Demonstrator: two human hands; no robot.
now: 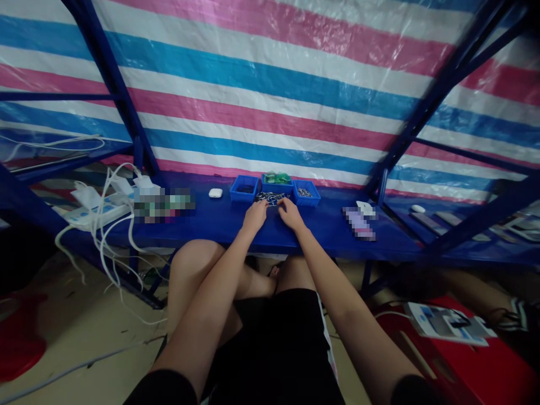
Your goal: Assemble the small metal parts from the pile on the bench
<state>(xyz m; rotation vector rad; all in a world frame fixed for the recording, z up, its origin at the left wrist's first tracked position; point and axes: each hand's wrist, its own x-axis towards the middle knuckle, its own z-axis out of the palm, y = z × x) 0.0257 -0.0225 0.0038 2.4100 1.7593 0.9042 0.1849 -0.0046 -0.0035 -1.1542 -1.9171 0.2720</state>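
Both hands meet over the blue table near its back. My left hand (255, 216) has its fingers closed at the front edge of a pile of small dark pieces with light streaks (272, 197). My right hand (290, 213) is pinched at the pile's right front edge, a little apart from the left. Whatever lies between the fingertips is too small to name. Around the pile stand a left blue bin (243, 195) with dark contents, a back blue bin (277, 186) holding green material, and a right blue bin (311, 199) with small silvery bits.
A white case (215, 193) lies left of the bins. Further left, a power strip (99, 214) trails white cables (110, 253) over the edge. A purple blurred item (358, 225) lies to the right. Blue metal posts (382, 183) frame the table, with a striped sheet (261, 95) behind.
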